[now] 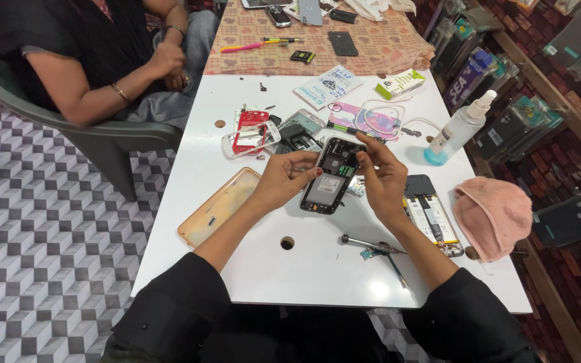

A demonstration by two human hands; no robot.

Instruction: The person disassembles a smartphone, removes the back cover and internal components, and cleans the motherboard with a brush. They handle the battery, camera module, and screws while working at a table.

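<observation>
Head view: both hands grip opened phone (331, 178) raised over white table (237, 262); left hand (284, 180) steadies lower edge, right hand (379, 176) pinches upper corner, exposing internals. Screwdriver (370, 245), second dismantled phone (430, 214) near right hand.

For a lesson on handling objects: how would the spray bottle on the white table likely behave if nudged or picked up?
The spray bottle stands upright, tall and narrow, so a nudge near its top would probably tip it. Only a little blue liquid shows at its base, so it is likely light. Its clear, smooth wall may feel slippery. On its side, it could roll across the table.
</observation>
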